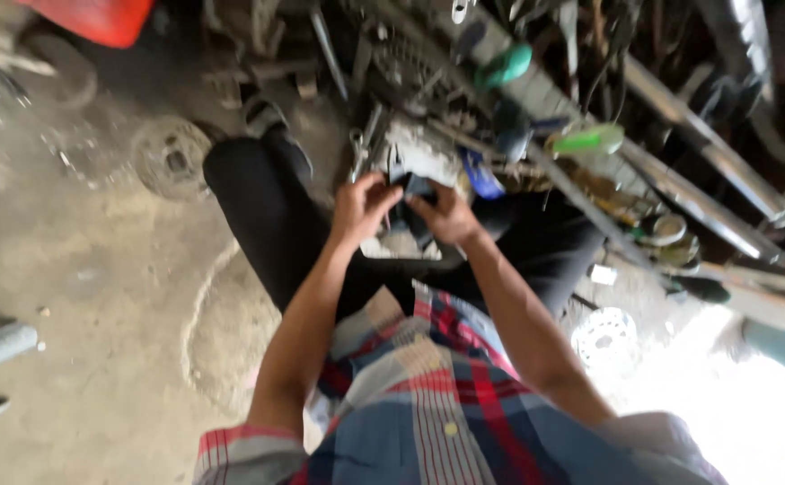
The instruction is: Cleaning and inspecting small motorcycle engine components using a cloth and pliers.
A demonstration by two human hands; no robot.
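A small dark part (415, 187) is gripped between both hands, just above the lap and in front of a grey metal casing (421, 153) that stands on the concrete floor (96, 269). The left hand (363, 205) is closed over the part's left side, the fingers curled round it; the right hand (446, 214) is closed on its right side, the thumb laid across the top. What kind of part it is cannot be told, since the picture is blurred.

The grip is judged best kept with both hands low and close to the body, the forearms braced against the knees in black trousers (267, 216), so that any twisting force is taken by the wrists and the part is not dropped among the clutter.

Room is tight ahead and to the right: long metal tubes (707, 162) run slantwise there, and tools with a green handle (590, 139) and a blue handle (482, 175) lie just beside the casing. A round metal disc (171, 157) lies on the floor to the left, where more open floor is left for moving the elbows.
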